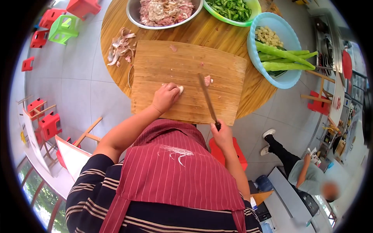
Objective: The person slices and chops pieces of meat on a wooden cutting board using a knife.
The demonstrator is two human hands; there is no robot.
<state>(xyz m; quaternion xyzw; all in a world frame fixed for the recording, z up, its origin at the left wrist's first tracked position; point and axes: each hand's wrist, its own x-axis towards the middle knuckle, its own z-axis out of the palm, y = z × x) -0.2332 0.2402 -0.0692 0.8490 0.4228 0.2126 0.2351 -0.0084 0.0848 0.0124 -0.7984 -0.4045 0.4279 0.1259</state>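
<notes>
My left hand (166, 96) is closed on a small pale piece of meat (180, 89), pressing it to the wooden cutting board (155, 62); most of the piece is hidden under my fingers. In my right hand (222, 136) is a kitchen knife (209, 100), gripped by its black handle. Its blade points away from me over the right half of the board, slightly blurred. Beside the blade lies a bit of pink meat (207, 80), and another scrap (173, 48) rests near the board's far edge.
Meat trimmings (120, 46) lie on the round wooden table (110, 23) left of the board. Behind are a metal bowl (134, 17) of minced meat and a green bowl (254, 13) of chopped greens. A blue basin (289, 83) holds garlic and long green vegetables. Another person (307, 174) stands at right.
</notes>
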